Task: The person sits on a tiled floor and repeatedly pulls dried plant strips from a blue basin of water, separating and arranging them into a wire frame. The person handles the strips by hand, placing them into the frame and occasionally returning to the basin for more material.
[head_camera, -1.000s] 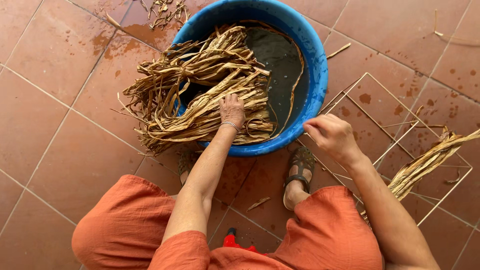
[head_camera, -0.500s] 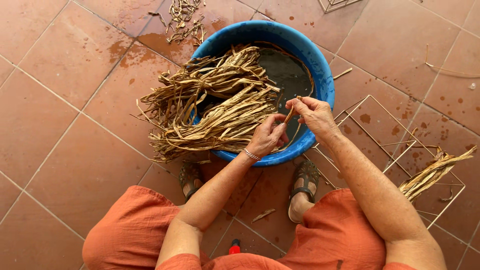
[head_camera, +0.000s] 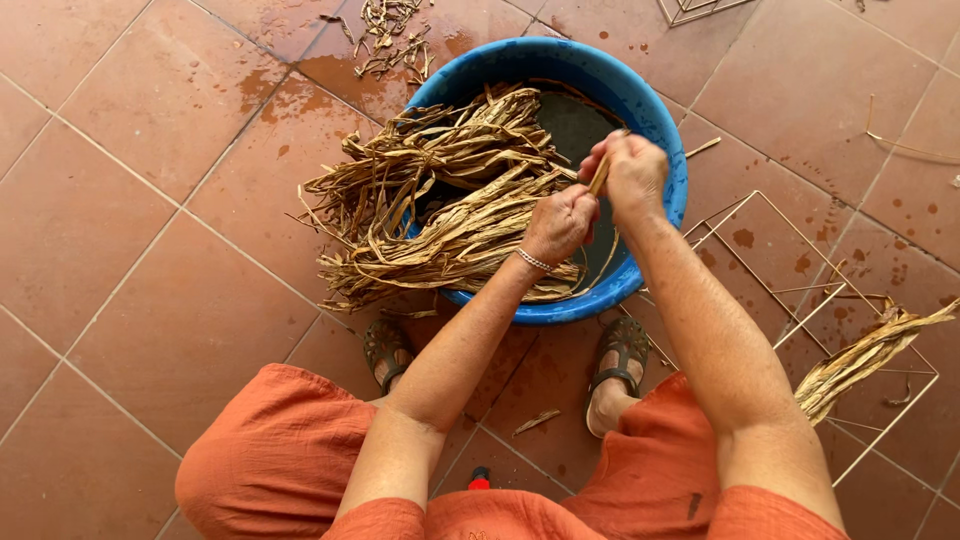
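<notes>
Gripping one tan strip [head_camera: 600, 176], both hands above blue basin [head_camera: 668, 150]

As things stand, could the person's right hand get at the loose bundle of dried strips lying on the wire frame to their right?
Probably yes. The bundle of dried strips lies open on the wire frame beside the right forearm, with nothing over it. However, the right hand currently grips a strip over the blue basin, so it would first have to let go.

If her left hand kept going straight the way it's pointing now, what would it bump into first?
Probably the right hand, just ahead of the left hand; both pinch one thin strand. Past that lie the blue basin rim and tiled floor. Depth is hard to judge.
</notes>
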`<action>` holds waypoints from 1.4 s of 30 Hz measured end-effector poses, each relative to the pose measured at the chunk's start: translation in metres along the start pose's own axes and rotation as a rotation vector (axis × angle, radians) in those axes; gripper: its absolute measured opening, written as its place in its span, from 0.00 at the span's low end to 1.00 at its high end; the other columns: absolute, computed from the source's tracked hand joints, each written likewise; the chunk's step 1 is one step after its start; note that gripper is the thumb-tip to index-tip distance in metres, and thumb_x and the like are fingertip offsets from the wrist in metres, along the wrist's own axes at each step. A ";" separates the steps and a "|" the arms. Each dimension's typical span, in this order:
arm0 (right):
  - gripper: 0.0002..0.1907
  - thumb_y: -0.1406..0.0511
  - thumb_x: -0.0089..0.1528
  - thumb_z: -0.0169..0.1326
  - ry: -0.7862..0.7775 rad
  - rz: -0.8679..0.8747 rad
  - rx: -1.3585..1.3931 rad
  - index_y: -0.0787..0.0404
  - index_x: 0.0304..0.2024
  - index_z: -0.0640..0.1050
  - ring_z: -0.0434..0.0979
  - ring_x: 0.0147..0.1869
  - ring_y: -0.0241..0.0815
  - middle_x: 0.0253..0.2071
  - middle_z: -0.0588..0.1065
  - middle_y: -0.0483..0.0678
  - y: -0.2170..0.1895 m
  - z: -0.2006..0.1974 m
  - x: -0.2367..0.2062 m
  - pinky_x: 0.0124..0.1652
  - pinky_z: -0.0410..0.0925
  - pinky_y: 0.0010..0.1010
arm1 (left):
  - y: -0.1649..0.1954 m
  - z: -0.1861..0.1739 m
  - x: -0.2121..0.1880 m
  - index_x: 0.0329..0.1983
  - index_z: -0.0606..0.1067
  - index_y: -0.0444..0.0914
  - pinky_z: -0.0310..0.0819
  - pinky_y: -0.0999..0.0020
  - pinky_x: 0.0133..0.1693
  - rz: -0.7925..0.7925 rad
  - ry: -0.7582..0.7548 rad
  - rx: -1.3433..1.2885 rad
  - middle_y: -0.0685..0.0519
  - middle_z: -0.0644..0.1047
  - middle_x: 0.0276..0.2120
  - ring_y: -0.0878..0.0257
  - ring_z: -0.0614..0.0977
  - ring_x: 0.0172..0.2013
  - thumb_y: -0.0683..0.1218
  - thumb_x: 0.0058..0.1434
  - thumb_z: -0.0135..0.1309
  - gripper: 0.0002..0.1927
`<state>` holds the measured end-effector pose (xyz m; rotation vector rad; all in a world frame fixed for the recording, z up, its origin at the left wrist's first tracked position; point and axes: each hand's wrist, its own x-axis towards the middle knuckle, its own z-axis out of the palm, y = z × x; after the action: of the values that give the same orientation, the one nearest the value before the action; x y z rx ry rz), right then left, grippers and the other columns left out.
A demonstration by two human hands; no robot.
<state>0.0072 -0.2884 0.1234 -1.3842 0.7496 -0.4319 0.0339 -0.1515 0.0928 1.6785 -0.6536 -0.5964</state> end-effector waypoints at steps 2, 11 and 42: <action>0.16 0.60 0.72 0.45 0.080 0.036 0.010 0.62 0.35 0.75 0.79 0.26 0.39 0.27 0.77 0.49 0.001 -0.008 0.014 0.24 0.76 0.32 | -0.002 0.012 -0.009 0.30 0.75 0.39 0.77 0.65 0.26 0.017 0.009 0.011 0.53 0.77 0.17 0.64 0.81 0.19 0.50 0.69 0.40 0.17; 0.15 0.60 0.71 0.44 0.352 0.010 0.210 0.62 0.34 0.75 0.78 0.23 0.40 0.25 0.75 0.46 0.011 -0.077 0.066 0.21 0.77 0.35 | -0.014 0.042 -0.048 0.32 0.72 0.38 0.72 0.57 0.27 0.238 0.088 0.163 0.43 0.74 0.21 0.49 0.78 0.22 0.48 0.69 0.44 0.13; 0.13 0.61 0.74 0.43 0.486 -0.417 0.382 0.61 0.41 0.75 0.83 0.42 0.45 0.36 0.77 0.50 0.000 -0.245 0.117 0.46 0.79 0.42 | -0.155 -0.033 -0.151 0.43 0.73 0.40 0.67 0.52 0.52 0.193 -0.001 0.785 0.50 0.76 0.42 0.52 0.75 0.48 0.45 0.63 0.50 0.07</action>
<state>-0.0819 -0.5433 0.0946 -1.0737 0.7143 -1.2075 -0.0343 0.0023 -0.0465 2.2917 -1.1308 -0.1966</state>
